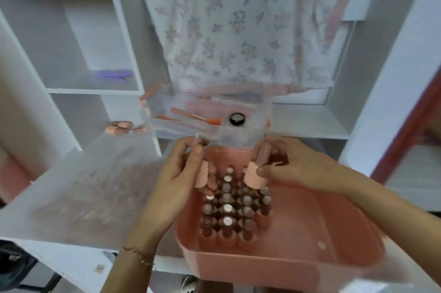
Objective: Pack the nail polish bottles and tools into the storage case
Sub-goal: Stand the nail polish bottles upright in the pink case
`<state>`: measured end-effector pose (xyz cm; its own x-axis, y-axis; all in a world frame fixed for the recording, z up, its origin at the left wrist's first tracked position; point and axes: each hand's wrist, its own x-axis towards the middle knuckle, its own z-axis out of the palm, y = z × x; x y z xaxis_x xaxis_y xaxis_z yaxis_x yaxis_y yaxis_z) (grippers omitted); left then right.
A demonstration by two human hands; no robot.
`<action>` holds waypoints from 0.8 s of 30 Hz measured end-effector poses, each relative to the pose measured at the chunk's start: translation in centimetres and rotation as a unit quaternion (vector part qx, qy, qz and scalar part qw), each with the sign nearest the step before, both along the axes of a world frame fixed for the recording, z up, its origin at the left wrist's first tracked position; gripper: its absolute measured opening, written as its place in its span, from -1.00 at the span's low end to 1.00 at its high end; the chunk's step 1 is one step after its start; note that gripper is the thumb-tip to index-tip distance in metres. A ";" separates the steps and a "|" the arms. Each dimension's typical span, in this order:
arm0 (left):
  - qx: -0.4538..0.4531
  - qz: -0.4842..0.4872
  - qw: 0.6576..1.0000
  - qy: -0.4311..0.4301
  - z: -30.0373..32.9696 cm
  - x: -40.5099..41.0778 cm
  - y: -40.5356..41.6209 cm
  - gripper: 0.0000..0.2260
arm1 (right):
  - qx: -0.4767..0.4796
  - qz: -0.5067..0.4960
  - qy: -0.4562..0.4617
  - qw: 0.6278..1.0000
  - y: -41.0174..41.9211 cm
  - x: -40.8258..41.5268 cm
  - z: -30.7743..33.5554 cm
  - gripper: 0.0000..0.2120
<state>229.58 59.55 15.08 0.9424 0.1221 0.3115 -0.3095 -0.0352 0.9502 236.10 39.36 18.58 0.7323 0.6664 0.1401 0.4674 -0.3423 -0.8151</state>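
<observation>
The left hand (183, 173) had its fingers curled around a pink nail polish bottle (202, 174) at the left rim of the pink storage case (298, 233). Inside the case stood rows of packed bottles (229, 211). Above their right side, the right hand (293, 163) pinched another pink bottle (256, 173).
</observation>
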 end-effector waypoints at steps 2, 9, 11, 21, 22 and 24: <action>0.038 -0.017 0.999 0.009 -0.8 0.4 -1.3 -0.75 | -0.088 0.010 -0.004 0.996 -2.2 -0.6 -0.6 -0.88; 0.145 -0.027 0.989 0.029 -2.7 1.1 -2.2 -0.79 | -0.235 0.029 0.009 0.971 -4.1 -2.3 -4.3 -0.89; 0.140 -0.031 0.989 0.033 -2.8 1.1 -2.2 -0.82 | -0.292 0.037 -0.037 0.955 -3.9 -2.4 -5.0 -0.88; 0.147 -0.026 0.988 0.041 -3.0 0.9 -2.2 -0.88 | -0.366 0.055 -0.135 0.919 -3.6 -2.6 -6.1 -0.83; 0.145 -0.025 0.988 0.043 -3.0 0.9 -2.2 -0.89 | -0.360 0.054 -0.137 0.921 -3.6 -2.5 -6.0 -0.82; 0.147 -0.024 0.988 0.042 -3.0 1.0 -2.1 -0.90 | -0.348 0.054 -0.140 0.925 -3.6 -2.5 -6.0 -0.82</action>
<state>230.59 57.45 12.09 0.9689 -0.0075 0.2472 -0.2380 -0.3000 0.9238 233.57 35.76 12.55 0.6564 0.7333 -0.1772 0.6885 -0.6783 -0.2568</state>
